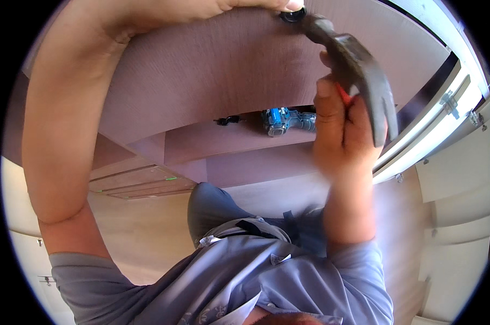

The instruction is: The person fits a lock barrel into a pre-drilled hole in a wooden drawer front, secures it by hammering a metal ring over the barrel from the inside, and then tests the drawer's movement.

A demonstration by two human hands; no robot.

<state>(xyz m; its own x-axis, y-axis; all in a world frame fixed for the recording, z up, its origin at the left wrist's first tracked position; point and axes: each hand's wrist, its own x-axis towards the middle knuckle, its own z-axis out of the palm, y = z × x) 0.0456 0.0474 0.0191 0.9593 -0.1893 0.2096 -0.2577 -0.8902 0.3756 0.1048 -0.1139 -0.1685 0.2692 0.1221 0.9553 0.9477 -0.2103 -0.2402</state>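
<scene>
At the top edge, my left hand (258, 4) reaches up and across, mostly cut off by the picture's rim. One fingertip presses on a small round black fitting (294, 16) set against the purplish-brown wood panel (212, 65). My right hand (340, 127) is closed round the handle of a claw hammer (358, 59), with a bit of red showing between the fingers. The hammer's striking face is right beside the black fitting, and its claw points back toward me. Whether face and fitting touch, I cannot tell.
On a shelf below the panel lie a blue cordless drill (277, 120) and a small dark object (230, 120). Drawer fronts (142, 181) stand at lower left. White cabinet doors (451, 173) with metal hinges line the right side.
</scene>
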